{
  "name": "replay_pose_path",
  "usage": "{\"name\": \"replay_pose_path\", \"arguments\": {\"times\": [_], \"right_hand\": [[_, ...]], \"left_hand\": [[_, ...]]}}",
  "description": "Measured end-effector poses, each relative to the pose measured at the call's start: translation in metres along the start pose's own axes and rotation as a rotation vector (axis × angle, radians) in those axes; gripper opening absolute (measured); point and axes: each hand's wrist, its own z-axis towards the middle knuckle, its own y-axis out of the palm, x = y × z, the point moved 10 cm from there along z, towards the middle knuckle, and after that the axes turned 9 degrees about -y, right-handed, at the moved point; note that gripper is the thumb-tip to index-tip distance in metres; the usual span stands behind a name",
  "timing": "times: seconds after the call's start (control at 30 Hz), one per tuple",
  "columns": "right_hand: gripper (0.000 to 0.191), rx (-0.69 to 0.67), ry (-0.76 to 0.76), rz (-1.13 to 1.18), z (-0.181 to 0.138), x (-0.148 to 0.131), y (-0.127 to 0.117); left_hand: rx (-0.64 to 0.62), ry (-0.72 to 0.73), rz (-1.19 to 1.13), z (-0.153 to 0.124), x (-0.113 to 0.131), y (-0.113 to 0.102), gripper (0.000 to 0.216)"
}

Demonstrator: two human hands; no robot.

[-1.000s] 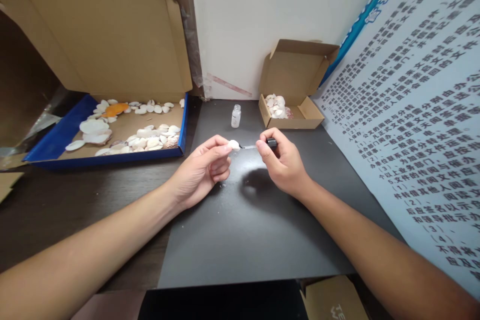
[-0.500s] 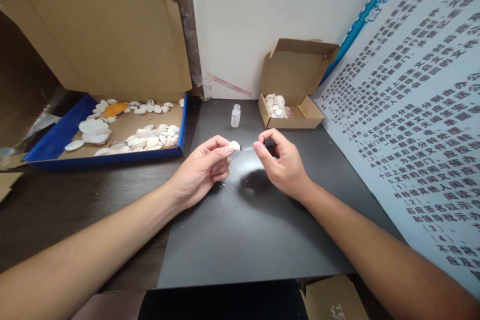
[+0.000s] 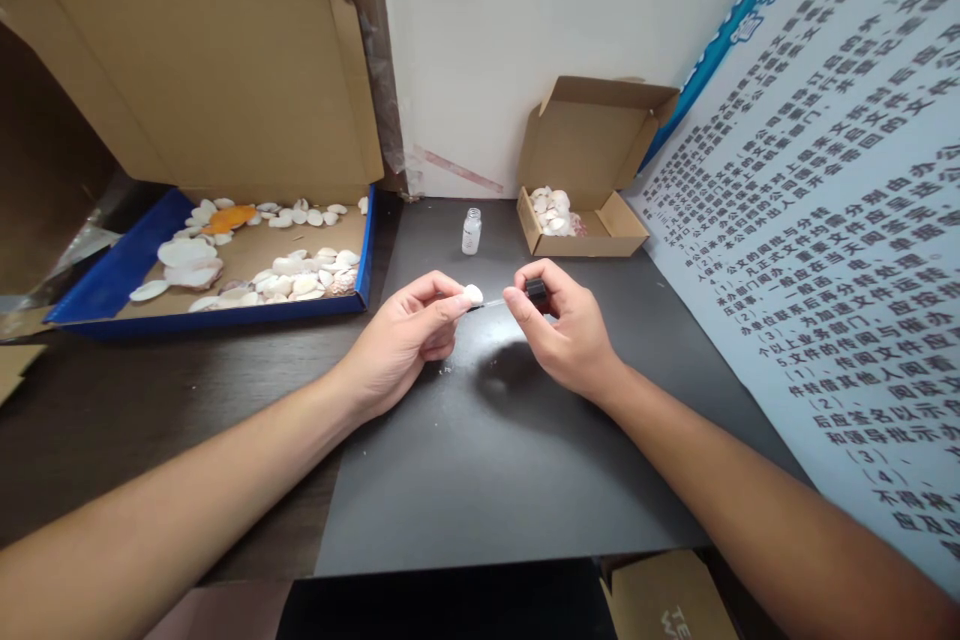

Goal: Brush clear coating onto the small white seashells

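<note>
White shell (image 3: 472,293) in the left hand (image 3: 405,340), brush (image 3: 491,303) in the right hand (image 3: 561,325)

The left hand pinches the shell at its tips; the right hand grips the brush by its black cap (image 3: 535,291). The brush's dark tip lies just under the shell, contact unclear. Beyond, a clear bottle (image 3: 471,233) stands upright on a grey mat (image 3: 480,480). Farther right, a small open carton (image 3: 585,247) holds shells; left, a blue-sided box (image 3: 217,322) holds more

Shell (image 3: 473,293) pt. hidden by L hand (image 3: 409,340); poster (image 3: 825,220) cut @ R edge.
</note>
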Motion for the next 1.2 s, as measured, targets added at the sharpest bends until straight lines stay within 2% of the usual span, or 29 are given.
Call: {"name": "replay_pose_path", "arguments": {"times": [0.4, 0.83, 1.2], "right_hand": [[0.019, 0.068, 0.000, -0.079, 0.003, -0.002, -0.009], [0.020, 0.053, -0.034, -0.053, 0.001, -0.007, -0.007], [0.019, 0.128, -0.033, -0.106, 0.003, -0.008, -0.016]], "left_hand": [[-0.031, -0.024, -0.018, 0.000, -0.002, 0.003, 0.016], [-0.022, -0.032, -0.016, 0.001, -0.003, 0.003, 0.019], [-0.039, -0.046, -0.014, 0.000, -0.005, 0.004, 0.018]]}}
